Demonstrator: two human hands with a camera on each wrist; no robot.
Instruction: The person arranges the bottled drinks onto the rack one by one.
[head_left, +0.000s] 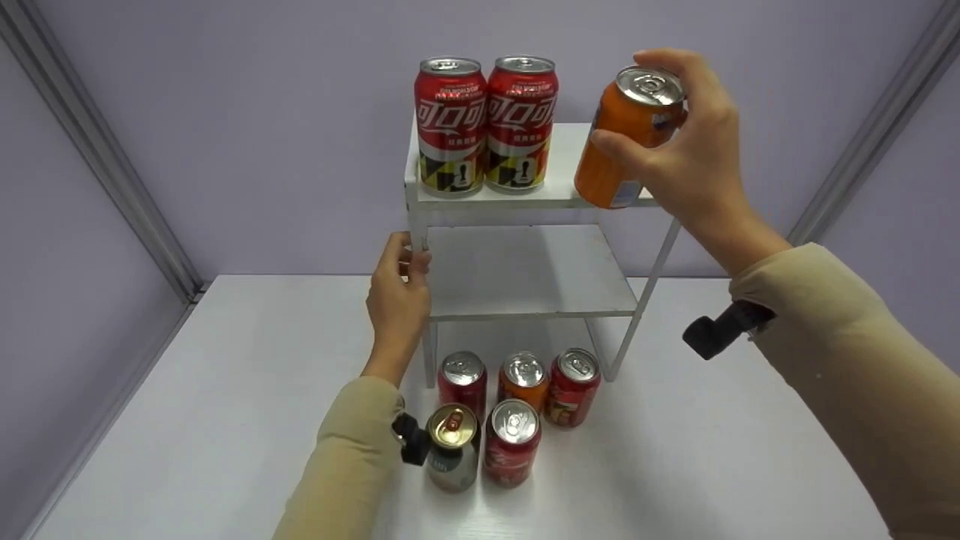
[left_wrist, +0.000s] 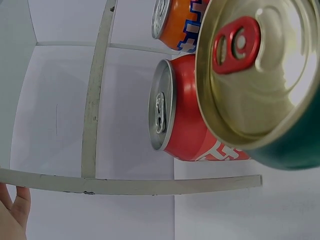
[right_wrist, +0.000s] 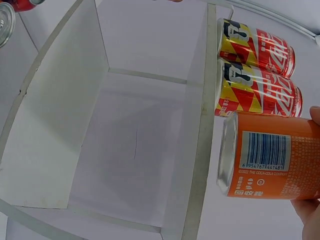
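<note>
My right hand grips an orange soda can, thumb on the near side and fingers round the back. The can leans a little and overlaps the front edge of the rack's top shelf. In the right wrist view its barcode label faces the camera. Two red cola cans stand side by side on the left half of that shelf. Lower down, my left hand holds the white rack's left upright, thumb in front; its other fingers are partly hidden.
Below the rack's middle shelf, several cans stand grouped on the white table. Among them are a gold-topped can, a red can and an orange can. A pale wall rises behind.
</note>
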